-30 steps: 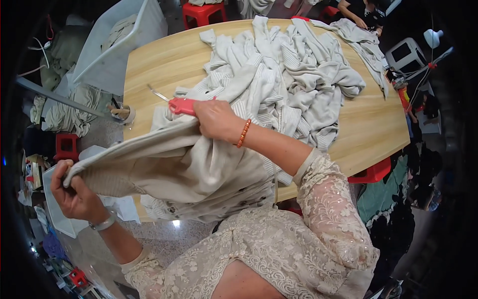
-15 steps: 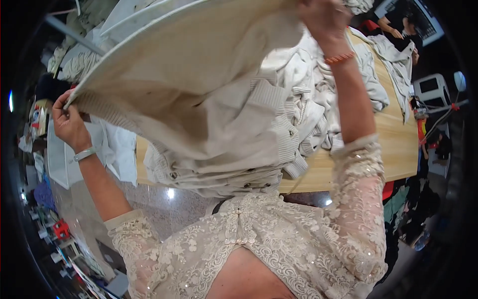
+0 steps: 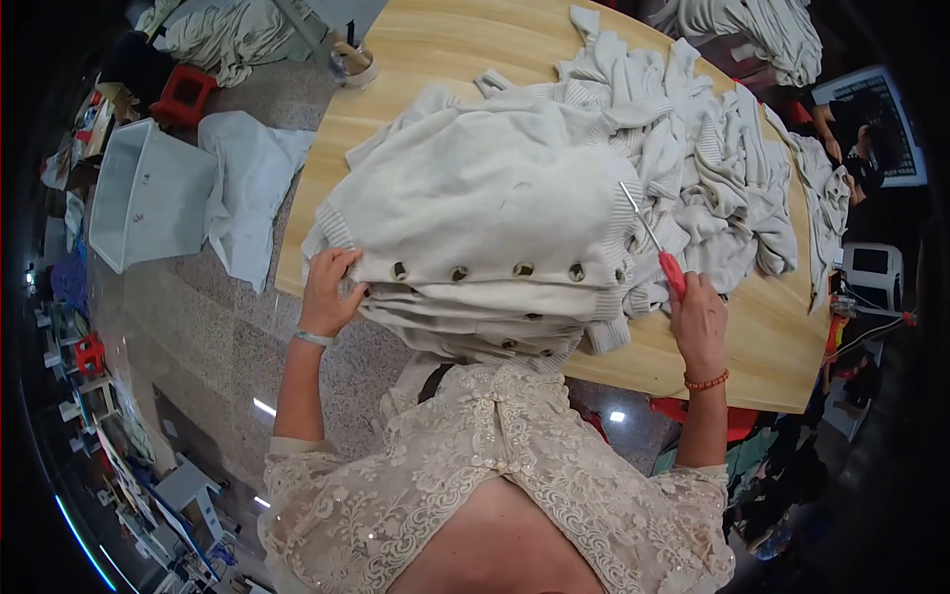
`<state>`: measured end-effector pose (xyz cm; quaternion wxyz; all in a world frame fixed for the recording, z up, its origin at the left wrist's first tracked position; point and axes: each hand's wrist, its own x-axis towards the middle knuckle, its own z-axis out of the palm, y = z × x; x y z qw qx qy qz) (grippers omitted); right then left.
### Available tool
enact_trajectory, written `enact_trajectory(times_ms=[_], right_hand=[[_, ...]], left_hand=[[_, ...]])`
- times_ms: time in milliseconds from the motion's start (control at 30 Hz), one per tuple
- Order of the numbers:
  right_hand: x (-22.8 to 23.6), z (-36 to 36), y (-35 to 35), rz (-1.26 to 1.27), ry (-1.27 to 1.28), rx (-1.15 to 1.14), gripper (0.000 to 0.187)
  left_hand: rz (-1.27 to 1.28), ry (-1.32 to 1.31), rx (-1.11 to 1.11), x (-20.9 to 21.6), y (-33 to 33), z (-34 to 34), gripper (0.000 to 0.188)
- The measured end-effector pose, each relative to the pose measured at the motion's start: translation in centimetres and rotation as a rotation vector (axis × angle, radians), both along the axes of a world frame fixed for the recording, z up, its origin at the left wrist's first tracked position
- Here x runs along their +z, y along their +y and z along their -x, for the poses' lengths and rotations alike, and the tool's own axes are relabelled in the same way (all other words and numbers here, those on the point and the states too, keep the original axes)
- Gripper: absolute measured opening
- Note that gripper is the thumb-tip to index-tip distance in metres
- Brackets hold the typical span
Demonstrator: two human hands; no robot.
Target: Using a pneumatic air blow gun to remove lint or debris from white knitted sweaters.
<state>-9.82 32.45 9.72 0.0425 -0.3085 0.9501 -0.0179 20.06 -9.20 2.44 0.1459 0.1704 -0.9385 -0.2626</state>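
Head view: a pale knit garment (image 3: 485, 193) lies spread over the near part of the surface (image 3: 762, 371), on top of layers of like knitwear (image 3: 460, 317); its row of dark buttons (image 3: 523, 269) runs along the edge nearest the person. The left hand (image 3: 332, 294) is at the garment's near left corner, half curled, fingers on the ribbed part and thumb lower along the edge; whether cloth is pinched between them I cannot tell. The right hand (image 3: 699, 322) is closed around a red-handled tool (image 3: 671, 269), whose slim metal end points away over the garment's right ribbed border; contact there cannot be made out.

As a judgement, the step in hand is laying the garment flat and squaring its buttoned edge, with the tool kept ready. The next move seems to call for a steady left hand at the corner and a controlled tool tip, clear of the knit unless aimed at a chosen spot.

Further out, a heap of similar knitwear (image 3: 712, 188) covers the right of the surface, and a container of tools (image 3: 353, 69) stands near its far left edge. A co-worker (image 3: 853, 129) sits beyond; a plastic bin (image 3: 163, 198) and white cloth (image 3: 247, 178) are off to the left.
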Motion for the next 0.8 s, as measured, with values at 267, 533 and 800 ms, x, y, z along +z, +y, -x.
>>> enact_trajectory(times_ms=[267, 533, 800], right_hand=[[1.6, -8.2, -4.4, 0.433, -0.52, -0.006, 0.023], [-1.7, -15.9, -13.0, 0.283, -0.659, 0.363, 0.024], [-1.3, -20.2, -17.6, 0.185, -0.642, 0.453, 0.031]], left_hand=[[-0.19, -0.062, -0.104, -1.0, -2.3, -1.3, 0.038], [-0.228, 0.11, -0.195, -3.1, -3.7, -2.1, 0.021], [-0.547, 0.106, -0.255, -3.5, -4.0, -3.2, 0.017]])
